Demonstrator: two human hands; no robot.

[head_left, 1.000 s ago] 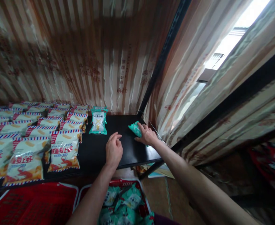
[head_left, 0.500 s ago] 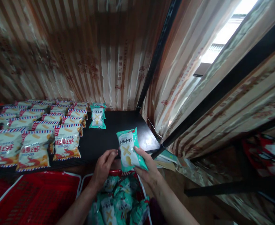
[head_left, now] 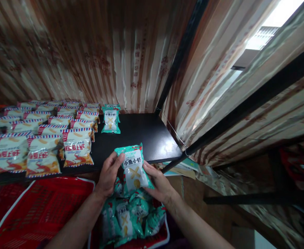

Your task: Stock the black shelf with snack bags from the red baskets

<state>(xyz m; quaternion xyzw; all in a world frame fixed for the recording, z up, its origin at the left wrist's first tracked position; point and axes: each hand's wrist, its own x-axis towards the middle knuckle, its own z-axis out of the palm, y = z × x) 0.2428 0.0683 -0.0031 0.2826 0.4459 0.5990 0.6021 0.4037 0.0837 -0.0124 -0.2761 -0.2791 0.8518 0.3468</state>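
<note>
A green and white snack bag (head_left: 134, 167) is held upright between both hands, above a red basket. My left hand (head_left: 109, 174) pinches its upper left corner, thumb on the front. My right hand (head_left: 158, 181) grips the lower right side, fingers partly hidden behind it. Below, more green snack bags (head_left: 126, 218) lie loosely in the red basket (head_left: 164, 237). At the back of the black shelf (head_left: 138, 133) stand green snack bags (head_left: 110, 119) of the same kind, one behind another.
Rows of white and orange snack bags (head_left: 76, 147) fill the shelf's left side. Another red basket (head_left: 48, 204) sits at lower left. A black post (head_left: 235, 114) slants along the right, beside a hanging striped curtain (head_left: 131, 58). Cardboard and papers (head_left: 183, 169) lie under the shelf's right end.
My left hand has come up and taken hold of the bag's upper left corner. The bag has shifted slightly left in my right hand. The camera view has moved a little.
</note>
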